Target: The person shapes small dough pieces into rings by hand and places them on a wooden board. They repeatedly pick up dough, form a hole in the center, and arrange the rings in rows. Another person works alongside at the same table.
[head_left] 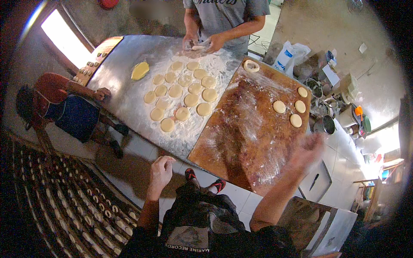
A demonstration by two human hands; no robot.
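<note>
Head view: right hand blurred, raised with fingers spread, holding nothing, over the near right edge of the floured wooden board; four dough rounds on that board's far right; left hand loosely curled and empty, near the metal table; many dough discs in flour on that table; far side, another person's hands working dough.
</note>
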